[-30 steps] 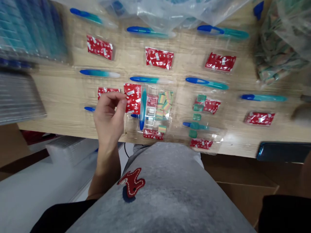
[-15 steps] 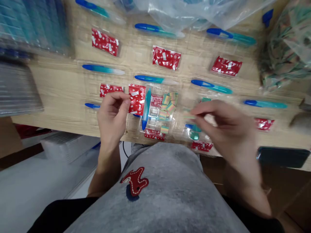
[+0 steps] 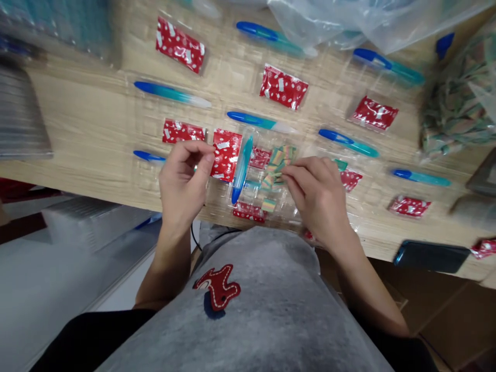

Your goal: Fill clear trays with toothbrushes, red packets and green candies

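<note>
My left hand (image 3: pixel 184 178) pinches the left edge of a red packet (image 3: pixel 227 156) with white print. Right beside the packet, a blue-and-teal pen (image 3: pixel 243 169) lies in a clear plastic tray (image 3: pixel 253 192). That tray also has small green, yellow and pink striped pieces (image 3: pixel 278 159) heaped in it, and a red packet (image 3: pixel 260 157). One striped piece (image 3: pixel 268 205) lies apart, nearer to me. With thumb and fingers pressed together, my right hand (image 3: pixel 320 195) touches the right side of the heap; its fingertips hide what they hold, if anything.
Rows of clear trays with pens (image 3: pixel 259 121) and red packets (image 3: pixel 284 87) cover the wooden table (image 3: pixel 89 121). A bag of striped pieces (image 3: pixel 461 106) stands at the right, with a dark phone (image 3: pixel 432 256) near the front edge. Clear plastic bags (image 3: pixel 341 20) lie at the back.
My right hand has moved left from above the neighbouring tray to the striped heap. My left hand keeps its pinch on the red packet. The view has shifted slightly.
</note>
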A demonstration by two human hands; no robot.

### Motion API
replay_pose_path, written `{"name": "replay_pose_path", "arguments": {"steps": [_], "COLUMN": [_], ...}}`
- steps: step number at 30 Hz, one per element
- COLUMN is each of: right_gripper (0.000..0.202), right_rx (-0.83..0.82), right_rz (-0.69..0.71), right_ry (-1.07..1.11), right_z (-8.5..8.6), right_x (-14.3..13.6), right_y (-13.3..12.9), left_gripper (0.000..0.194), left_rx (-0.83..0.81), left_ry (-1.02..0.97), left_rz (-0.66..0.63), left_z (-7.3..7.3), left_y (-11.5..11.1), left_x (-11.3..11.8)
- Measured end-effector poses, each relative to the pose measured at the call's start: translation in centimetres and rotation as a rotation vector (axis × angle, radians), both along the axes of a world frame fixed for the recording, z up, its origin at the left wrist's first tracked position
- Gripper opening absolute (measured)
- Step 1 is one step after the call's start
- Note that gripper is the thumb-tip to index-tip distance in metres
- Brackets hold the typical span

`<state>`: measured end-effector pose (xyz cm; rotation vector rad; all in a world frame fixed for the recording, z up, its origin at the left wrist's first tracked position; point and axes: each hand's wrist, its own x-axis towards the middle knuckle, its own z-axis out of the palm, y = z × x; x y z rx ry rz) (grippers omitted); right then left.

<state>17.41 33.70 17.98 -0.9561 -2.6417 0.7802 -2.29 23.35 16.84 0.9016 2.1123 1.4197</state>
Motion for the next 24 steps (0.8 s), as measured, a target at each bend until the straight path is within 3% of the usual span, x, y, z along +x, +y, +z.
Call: {"name": "replay_pose_path", "arguments": {"steps": [6,10,15,24], "right_gripper": [0.02,0.023,0.021,0.015], "right_rx": [-0.035,-0.019,-0.126,0.041], "right_rz": [0.109,0.081,0.154,0.126], "right_ry": [-0.102,-0.159,-0.12,-0.17], "right_z": [0.5,0.7,1.3,0.0], "right_x": [0.0,-0.3,-0.6,-1.4], "right_y": [0.2,0.5,0.6,0.0], "left_gripper": [0.011,0.009,0.005,0.003], "left_rx": [0.014,-0.008,-0.047,-0.077], "left_ry": [0.031,0.056,0.052,0.061], "left_rz": [0.005,-0.028,-0.028,-0.05], "left_z": [-0.3,-0.3,0.0,0.7], "left_y": [-0.4,-0.4,-0.3,0.0], "left_x": [-0.6,-0.6,-0.5,0.3]}}
